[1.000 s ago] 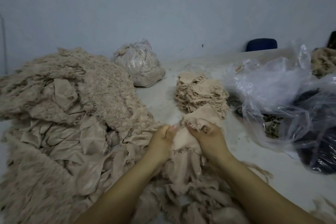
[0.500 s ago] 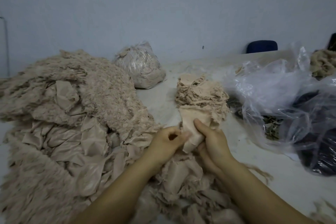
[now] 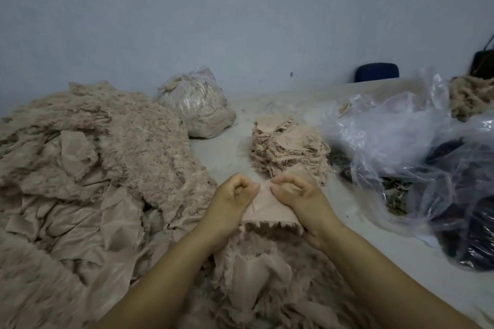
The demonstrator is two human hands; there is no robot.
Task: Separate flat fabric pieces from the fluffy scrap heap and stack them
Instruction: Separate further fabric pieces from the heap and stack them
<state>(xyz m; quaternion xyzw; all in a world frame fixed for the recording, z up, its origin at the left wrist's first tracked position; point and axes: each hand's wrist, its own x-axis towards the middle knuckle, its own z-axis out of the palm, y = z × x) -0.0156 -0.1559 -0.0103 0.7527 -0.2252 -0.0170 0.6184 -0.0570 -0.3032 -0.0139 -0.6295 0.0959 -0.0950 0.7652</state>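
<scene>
Two bare forearms reach in from the near edge of a pale table [image 3: 230,149]. Between them, at the near edge, lies a loose clump of beige scraps [image 3: 248,272], part smooth cloth and part fuzzy pile.

Just beyond the clump, the two hands hold one flat beige fabric piece [image 3: 263,208] between them. The left hand [image 3: 231,205] has its fingers curled and pinches the piece's upper left edge with the thumb. The right hand [image 3: 299,200] curls its fingers over the upper right part of the same piece. The hands are close together, thumbs almost meeting, and the piece is stretched flat between them, its frayed lower edge hanging above the clump.

To the left, a large fluffy scrap heap [image 3: 88,168] covers the table's left side, with curly pile on top and crumpled smooth backing showing lower down.

Directly behind the hands, near the table's middle, stands a stack of flat pieces [image 3: 286,147] in the same beige, ragged at its edges.

To the right, crumpled clear plastic bags [image 3: 401,141] spread along the right edge, with dark material inside.

Farther back, near the far edge, sits a tied clear bag of scraps [image 3: 197,107]. Behind it rises a pale wall [image 3: 213,21], and a dark blue chair back [image 3: 377,71] shows past the table's far right.
</scene>
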